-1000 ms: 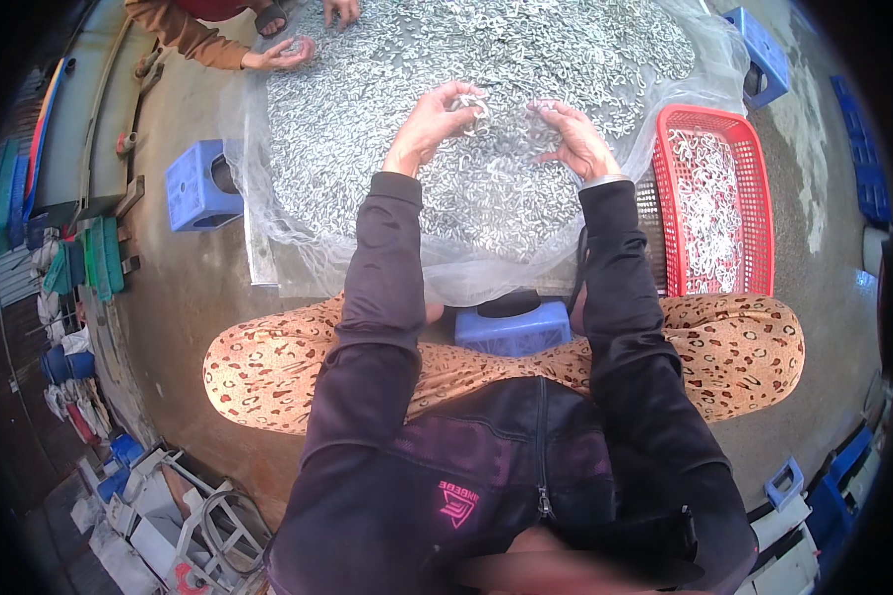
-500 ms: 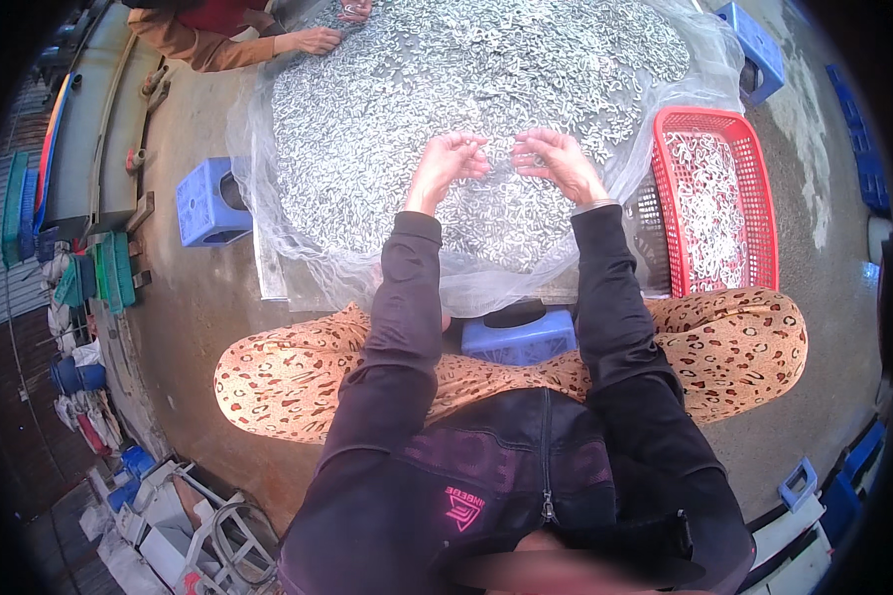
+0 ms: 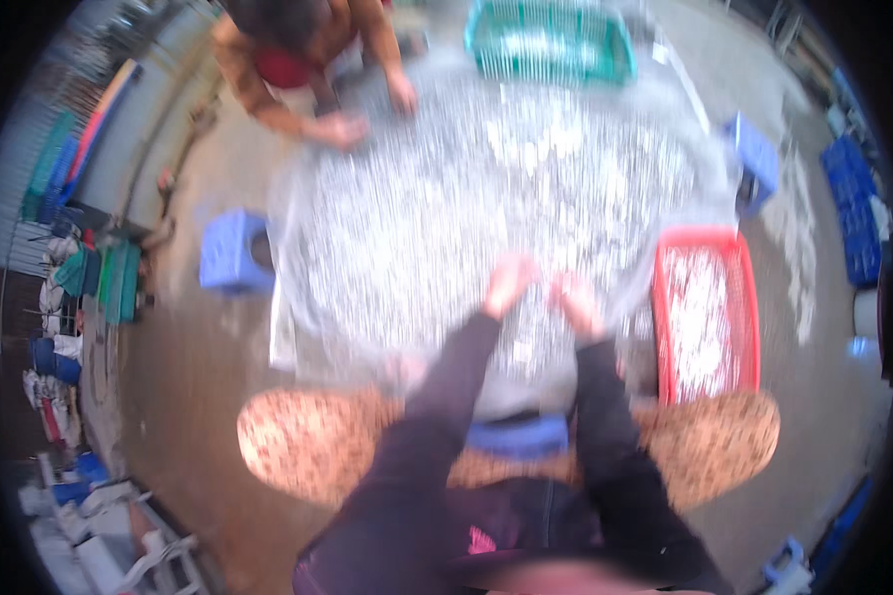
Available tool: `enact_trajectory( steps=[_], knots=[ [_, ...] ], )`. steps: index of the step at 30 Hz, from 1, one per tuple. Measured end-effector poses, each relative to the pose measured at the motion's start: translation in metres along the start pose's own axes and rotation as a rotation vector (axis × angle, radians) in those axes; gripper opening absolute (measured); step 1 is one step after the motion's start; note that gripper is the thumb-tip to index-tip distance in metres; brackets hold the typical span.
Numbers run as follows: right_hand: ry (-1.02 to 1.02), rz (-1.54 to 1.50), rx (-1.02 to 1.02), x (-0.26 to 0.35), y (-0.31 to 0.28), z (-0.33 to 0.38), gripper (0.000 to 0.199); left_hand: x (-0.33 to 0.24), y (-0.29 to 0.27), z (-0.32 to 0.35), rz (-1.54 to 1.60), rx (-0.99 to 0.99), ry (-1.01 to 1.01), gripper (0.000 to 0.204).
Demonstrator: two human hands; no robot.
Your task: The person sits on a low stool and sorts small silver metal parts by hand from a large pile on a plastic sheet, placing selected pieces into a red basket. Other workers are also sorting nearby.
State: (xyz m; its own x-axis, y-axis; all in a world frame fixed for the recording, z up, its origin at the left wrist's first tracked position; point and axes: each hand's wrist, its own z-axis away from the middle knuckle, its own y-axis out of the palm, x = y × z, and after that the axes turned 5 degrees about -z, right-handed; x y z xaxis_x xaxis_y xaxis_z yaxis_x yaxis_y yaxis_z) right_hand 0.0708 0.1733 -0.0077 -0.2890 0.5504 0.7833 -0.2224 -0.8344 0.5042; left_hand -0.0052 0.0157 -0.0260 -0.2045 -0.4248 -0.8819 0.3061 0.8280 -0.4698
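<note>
My left hand [image 3: 509,283] and my right hand [image 3: 577,305] are close together, a small gap between them, over the near part of a broad layer of small silvery-white pieces [image 3: 407,228] that look like little fish. Motion blur smears the fingers of both hands, so whatever they may hold cannot be made out. The layer lies on a pale mesh net [image 3: 293,288] spread over a raised surface. To the right of my right hand is a red plastic basket [image 3: 749,307] with more of the whitish pieces in it.
Across the net at the far left, a person in brown sleeves [image 3: 258,104] reaches onto the layer. A green basket [image 3: 556,71] stands at the far edge. Blue plastic stools [image 3: 230,253] are around the net, one [image 3: 516,438] between my knees. Blue crates [image 3: 853,213] line the far right.
The whole view has tilted farther out, bringing in the green basket and more of the co-worker. My hands have come closer together and lie nearer the net's front edge. The picture is now blurred.
</note>
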Motion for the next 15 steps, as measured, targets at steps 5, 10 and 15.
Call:
enact_trajectory(
  steps=[5, 10, 15],
  knots=[
    [0.186, -0.247, -0.083, -0.006, 0.002, -0.004, 0.036, -0.018, -0.042, 0.003, -0.162, 0.204, -0.210, 0.024],
    [0.269, -0.264, 0.051, 0.002, 0.018, 0.000, 0.025, -0.036, -0.056, 0.005, 0.306, 0.146, -0.248, 0.018],
    [0.277, -0.072, -0.052, 0.008, 0.030, 0.000, 0.026, -0.066, -0.077, 0.009, -0.203, 0.074, 0.001, 0.018]
  ],
)
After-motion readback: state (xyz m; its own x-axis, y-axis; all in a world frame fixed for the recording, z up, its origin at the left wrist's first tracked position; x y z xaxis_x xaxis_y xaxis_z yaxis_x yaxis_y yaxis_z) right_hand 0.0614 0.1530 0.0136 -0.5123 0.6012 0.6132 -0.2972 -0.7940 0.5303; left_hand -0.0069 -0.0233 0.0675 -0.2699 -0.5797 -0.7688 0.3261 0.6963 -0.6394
